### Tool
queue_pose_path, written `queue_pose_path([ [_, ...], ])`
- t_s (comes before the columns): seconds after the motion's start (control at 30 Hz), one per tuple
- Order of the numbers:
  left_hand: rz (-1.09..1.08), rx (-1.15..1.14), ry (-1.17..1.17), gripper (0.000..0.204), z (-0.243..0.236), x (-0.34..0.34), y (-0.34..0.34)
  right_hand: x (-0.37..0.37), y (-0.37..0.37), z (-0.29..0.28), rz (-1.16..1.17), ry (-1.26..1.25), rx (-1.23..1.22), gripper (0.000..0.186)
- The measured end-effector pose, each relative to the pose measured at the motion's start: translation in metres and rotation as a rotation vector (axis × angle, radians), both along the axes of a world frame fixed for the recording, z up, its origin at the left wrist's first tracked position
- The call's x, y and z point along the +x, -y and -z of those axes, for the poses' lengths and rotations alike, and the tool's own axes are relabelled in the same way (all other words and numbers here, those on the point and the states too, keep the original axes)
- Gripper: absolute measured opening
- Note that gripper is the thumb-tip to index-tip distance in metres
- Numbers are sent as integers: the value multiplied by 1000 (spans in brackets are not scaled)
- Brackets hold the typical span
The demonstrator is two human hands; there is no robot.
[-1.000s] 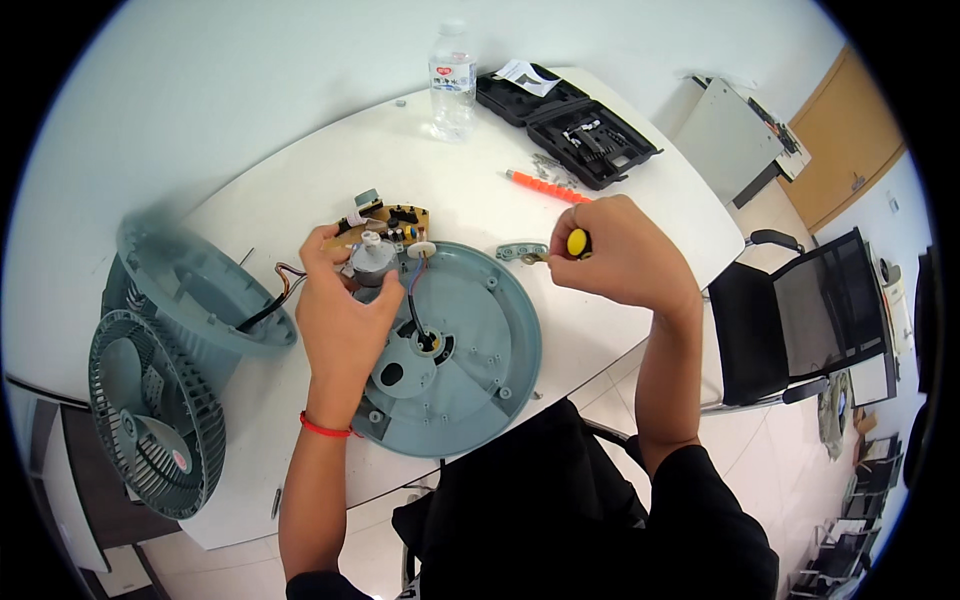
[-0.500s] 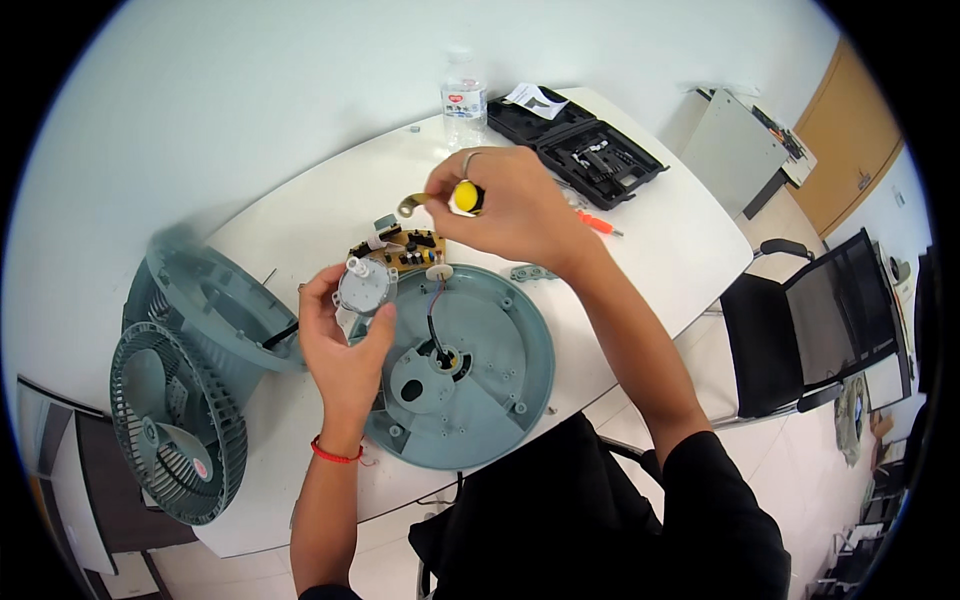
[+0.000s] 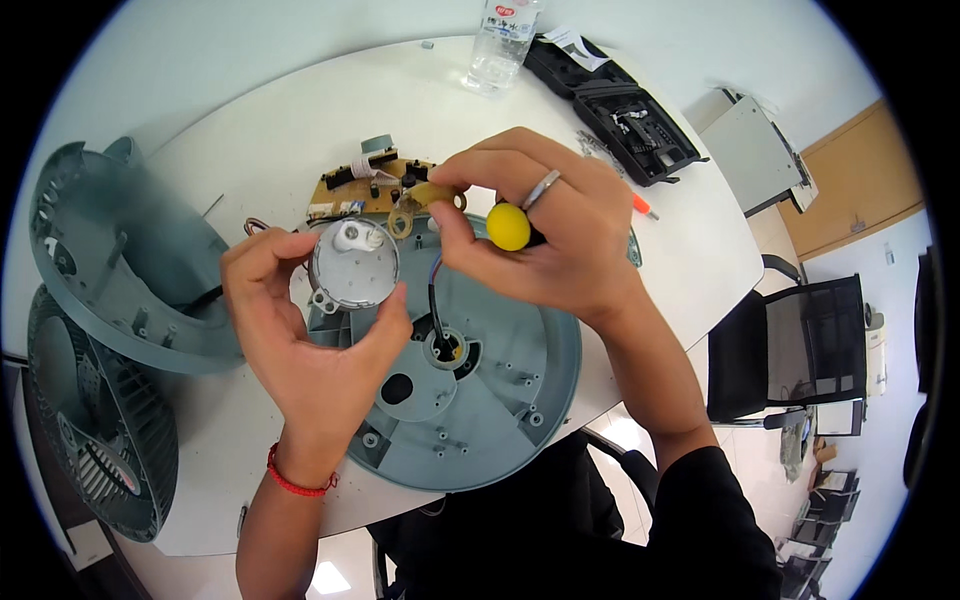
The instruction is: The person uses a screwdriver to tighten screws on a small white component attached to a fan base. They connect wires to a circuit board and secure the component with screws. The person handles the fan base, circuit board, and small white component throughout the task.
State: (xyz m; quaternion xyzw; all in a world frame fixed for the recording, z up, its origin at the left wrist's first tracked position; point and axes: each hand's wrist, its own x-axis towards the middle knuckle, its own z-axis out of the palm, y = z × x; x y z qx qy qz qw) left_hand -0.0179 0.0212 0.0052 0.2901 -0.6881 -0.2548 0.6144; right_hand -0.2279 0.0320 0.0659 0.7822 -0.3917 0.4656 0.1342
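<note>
A small round silver motor point(image 3: 352, 276) with a white shaft is gripped between the thumb and fingers of my left hand point(image 3: 300, 350), its shaft side up. Close beside it, my right hand point(image 3: 570, 235) pinches a yellowish-brown crank link point(image 3: 402, 218) with holes at its ends. The same hand has a tool with a round yellow handle end point(image 3: 508, 228) tucked in its palm; the rest of that tool is hidden. Below both hands lies a round grey-green fan base point(image 3: 480, 400), with wires rising from its centre. A circuit board point(image 3: 345, 190) rests behind the motor.
Grey-green fan housing point(image 3: 150, 290) and a slatted grille part point(image 3: 100, 440) stand at the left. Toward the back are a water bottle point(image 3: 500, 48) and an open black tool case point(image 3: 640, 130). An orange screwdriver point(image 3: 642, 205) lies right of my right hand.
My right hand has come down and brought the crank link close to the motor. The motor now sits lower in view, tilted to show its top. The whole view has shifted nearer the table.
</note>
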Motion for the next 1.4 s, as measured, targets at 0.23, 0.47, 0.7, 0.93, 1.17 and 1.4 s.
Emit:
queue_pose_path([
  [0.23, 7, 4, -8, 69, 0, 1, 2, 7, 5, 8, -67, -3, -16, 21],
  [0.47, 32, 28, -22, 71, 2, 1, 3, 9, 3, 9, -65, 8, 44, 17],
  [0.7, 31, 31, -4, 72, 2, 1, 2, 7, -3, 4, -60, 11, 145, 25],
  [0.93, 28, 16, 15, 73, 2, 2, 3, 7, -1, 5, -61, 33, 148, 20],
  [1.17, 42, 18, 2, 73, 0, 0, 2, 3, 0, 6, -103, 47, 185, 18],
  [1.4, 33, 22, 25, 71, 1, 1, 2, 2, 3, 6, -103, 43, 195, 13],
])
